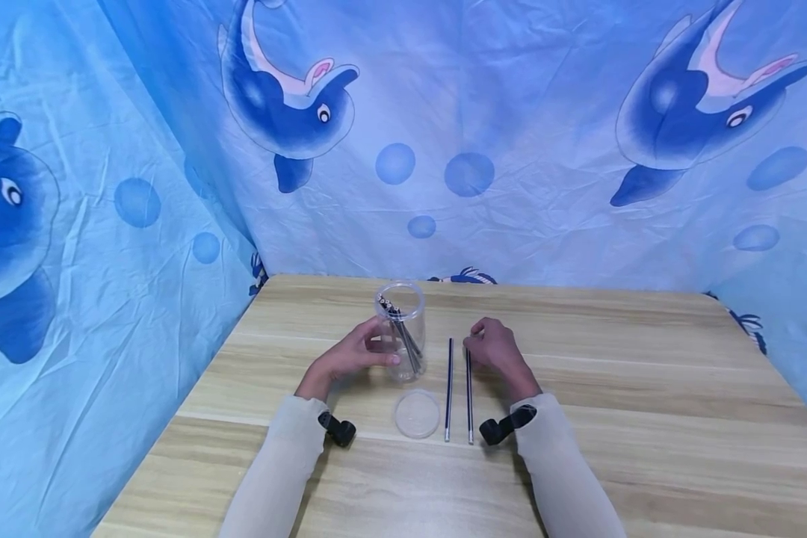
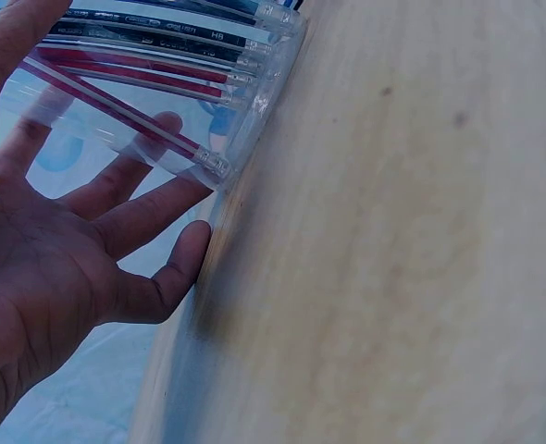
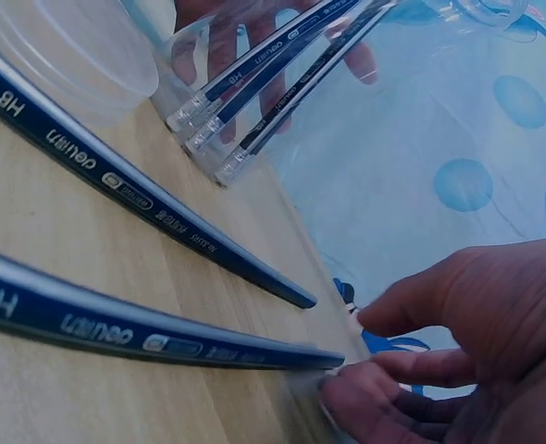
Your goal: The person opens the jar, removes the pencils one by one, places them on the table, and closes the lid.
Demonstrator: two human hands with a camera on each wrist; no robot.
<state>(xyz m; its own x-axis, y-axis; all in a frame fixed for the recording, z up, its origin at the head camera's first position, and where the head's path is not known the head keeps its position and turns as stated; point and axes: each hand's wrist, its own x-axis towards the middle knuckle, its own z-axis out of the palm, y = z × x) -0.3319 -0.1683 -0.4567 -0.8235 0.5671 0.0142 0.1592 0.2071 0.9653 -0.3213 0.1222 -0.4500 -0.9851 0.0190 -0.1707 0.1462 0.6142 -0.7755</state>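
My left hand [image 1: 355,353] holds a clear plastic jar [image 1: 417,317] upright on the table, thumb on the near side and fingers round the far side. Several pencils [image 3: 287,46] lean inside it, their eraser ends at the bottom; the left wrist view shows dark and red ones. Two dark blue pencils [image 1: 449,392] lie side by side, eraser ends toward me. At the far end of the right-hand pencil [image 3: 153,338] is my right hand [image 1: 494,348], its fingertips right at the tip and the thumb held apart above it.
A round clear lid [image 1: 417,415] lies flat in front of the jar, left of the pencils. The wooden table [image 1: 645,448] extends widely to the right. Blue dolphin-print cloth [image 1: 511,232] hangs behind the table and along its sides.
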